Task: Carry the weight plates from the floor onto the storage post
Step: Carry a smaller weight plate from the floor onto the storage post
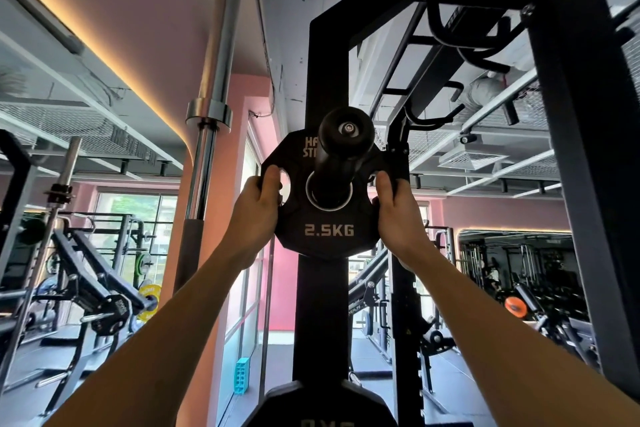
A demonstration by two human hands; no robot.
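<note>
Black 2.5KG weight plate point(327, 215): threaded on storage post point(341, 146); left hand point(258, 208), right hand point(394, 208) grip its rim. Slide squarely to upright.

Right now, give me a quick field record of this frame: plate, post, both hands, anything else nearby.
plate: black 2.5KG weight plate, centre hole already over the storage post
post: black peg with round end cap, sticking out from the black rack upright
left hand: left hand grips the plate's left edge at a cutout
right hand: right hand grips the plate's right edge
below: another black plate, partly cut off by the frame
left of rack: upright steel barbell
</note>
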